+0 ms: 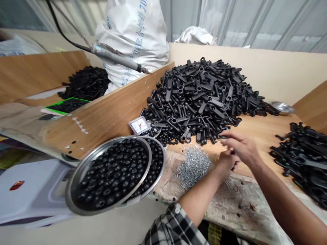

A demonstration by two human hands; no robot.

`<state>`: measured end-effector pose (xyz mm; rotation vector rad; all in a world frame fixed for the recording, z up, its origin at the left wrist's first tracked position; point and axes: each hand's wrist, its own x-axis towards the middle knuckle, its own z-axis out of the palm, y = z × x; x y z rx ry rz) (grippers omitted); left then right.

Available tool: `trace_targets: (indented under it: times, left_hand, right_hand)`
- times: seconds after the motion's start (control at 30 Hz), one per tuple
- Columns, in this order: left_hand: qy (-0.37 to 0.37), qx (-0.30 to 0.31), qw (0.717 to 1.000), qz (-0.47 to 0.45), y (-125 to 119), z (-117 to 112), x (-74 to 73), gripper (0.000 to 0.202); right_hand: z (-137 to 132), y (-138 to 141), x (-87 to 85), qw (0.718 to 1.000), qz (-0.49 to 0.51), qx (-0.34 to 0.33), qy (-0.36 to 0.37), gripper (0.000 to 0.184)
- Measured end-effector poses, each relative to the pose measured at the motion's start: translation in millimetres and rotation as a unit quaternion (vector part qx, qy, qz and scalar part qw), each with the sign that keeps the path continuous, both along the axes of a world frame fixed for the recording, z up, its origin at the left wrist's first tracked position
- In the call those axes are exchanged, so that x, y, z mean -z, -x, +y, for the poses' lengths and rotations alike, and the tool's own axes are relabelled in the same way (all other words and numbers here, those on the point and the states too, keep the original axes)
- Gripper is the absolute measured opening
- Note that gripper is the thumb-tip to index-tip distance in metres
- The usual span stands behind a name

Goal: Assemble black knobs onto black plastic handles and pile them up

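Note:
My left hand (226, 164) is closed on a black part, which shows only as dark bits between and below the fingers; its shape is mostly hidden. Just above and touching it, my right hand (241, 147) has its fingers pinched together, with something small and dark at the fingertips that I cannot make out. A heap of small silver pins (195, 166) lies to the left of my hands. Behind them rises a large pile of black crank-shaped levers (201, 90). Further left, a round metal tray (70, 194) holds many black knobs, overlapping a second tray (163, 160) of knobs.
More black levers (304, 160) are heaped at the right. A small clock (140, 125) stands by the wooden divider (109, 115). An electric screwdriver (116, 58) hangs at upper left, before a white sack (138, 30). A metal bowl (283, 107) sits at back right.

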<state>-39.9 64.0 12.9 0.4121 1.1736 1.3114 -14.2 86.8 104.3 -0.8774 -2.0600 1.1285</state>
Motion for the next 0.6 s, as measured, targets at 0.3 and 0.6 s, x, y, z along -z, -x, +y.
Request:
trace_targets:
  times: [0.3, 0.6]
  left_hand:
    - [-0.122, 0.02, 0.987, 0.102, -11, -13, -3.1, 0.013]
    - [-0.174, 0.024, 0.948, 0.266, -18, -10, 9.6, 0.013]
  right_hand:
    - [32, -128, 56.0, 0.903, 0.293, 0.057, 0.309, 0.022]
    - [27, -131, 94.2, 0.848, 0.331, -0.051, 0.411, 0.022]
